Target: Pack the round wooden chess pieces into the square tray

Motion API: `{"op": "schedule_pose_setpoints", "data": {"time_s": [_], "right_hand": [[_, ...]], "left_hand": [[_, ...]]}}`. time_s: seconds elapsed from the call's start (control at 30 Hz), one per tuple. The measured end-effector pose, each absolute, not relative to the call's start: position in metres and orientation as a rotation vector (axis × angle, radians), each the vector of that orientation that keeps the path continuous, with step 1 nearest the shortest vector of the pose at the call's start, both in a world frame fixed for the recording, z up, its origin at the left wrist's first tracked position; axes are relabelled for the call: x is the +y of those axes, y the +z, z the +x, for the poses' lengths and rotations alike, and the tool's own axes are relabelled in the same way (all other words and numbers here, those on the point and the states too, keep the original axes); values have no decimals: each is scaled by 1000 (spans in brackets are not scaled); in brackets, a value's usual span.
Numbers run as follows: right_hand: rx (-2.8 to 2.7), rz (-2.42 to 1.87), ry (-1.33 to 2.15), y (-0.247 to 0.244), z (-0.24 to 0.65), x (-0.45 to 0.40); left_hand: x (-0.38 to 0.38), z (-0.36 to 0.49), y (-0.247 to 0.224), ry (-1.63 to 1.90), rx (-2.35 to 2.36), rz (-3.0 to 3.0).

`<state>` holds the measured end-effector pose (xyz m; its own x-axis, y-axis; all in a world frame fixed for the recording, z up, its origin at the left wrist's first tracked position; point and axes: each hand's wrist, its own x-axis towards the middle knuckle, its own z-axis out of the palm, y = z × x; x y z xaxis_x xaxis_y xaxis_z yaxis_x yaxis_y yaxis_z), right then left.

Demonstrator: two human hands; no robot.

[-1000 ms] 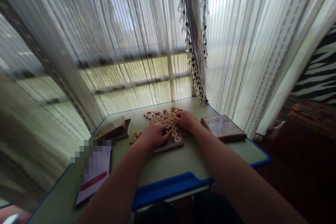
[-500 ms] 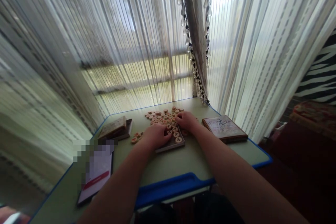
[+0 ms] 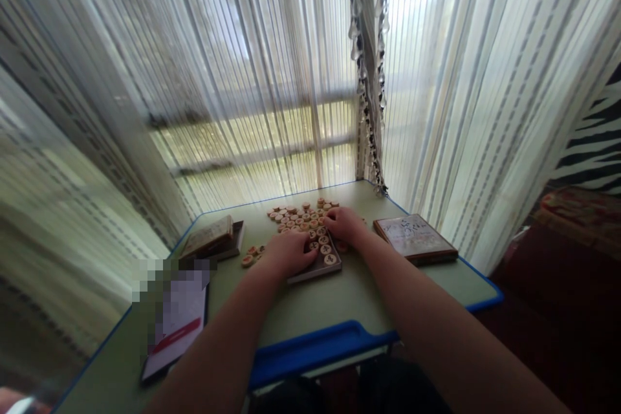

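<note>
Several round wooden pieces (image 3: 294,217) with characters on them lie in a loose pile toward the back of the pale green table (image 3: 330,310). A shallow box (image 3: 315,273) in front of the pile holds several pieces in rows. My left hand (image 3: 292,252) rests over the left part of this box, fingers curled at its pieces; what they hold, if anything, is hidden. At the right edge of the pile, my right hand (image 3: 342,224) has its fingers bent down onto pieces; its grip is too small to make out. A few pieces (image 3: 248,259) lie left of my left hand.
A tablet (image 3: 179,317) lies at the left, partly pixelated. Behind it a worn box lid (image 3: 208,236) leans on an open tray (image 3: 237,238). A flat decorated box (image 3: 414,237) sits at the right. Curtains (image 3: 272,77) hang behind the table.
Both hands have stayed almost in place, with only slight finger movement. The tasselled curtain strip has swung a little to the right at its upper part.
</note>
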<state>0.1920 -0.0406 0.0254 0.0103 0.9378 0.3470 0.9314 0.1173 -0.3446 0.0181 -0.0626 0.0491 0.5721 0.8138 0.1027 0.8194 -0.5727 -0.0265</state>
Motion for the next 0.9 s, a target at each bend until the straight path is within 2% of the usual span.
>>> {"op": "schedule_pose_setpoints", "data": {"time_s": [0.9], "right_hand": [[-1930,-1761,-13,22,194,-38]], "left_hand": [[-58,15,44,-118,-1337,-2720]]}}
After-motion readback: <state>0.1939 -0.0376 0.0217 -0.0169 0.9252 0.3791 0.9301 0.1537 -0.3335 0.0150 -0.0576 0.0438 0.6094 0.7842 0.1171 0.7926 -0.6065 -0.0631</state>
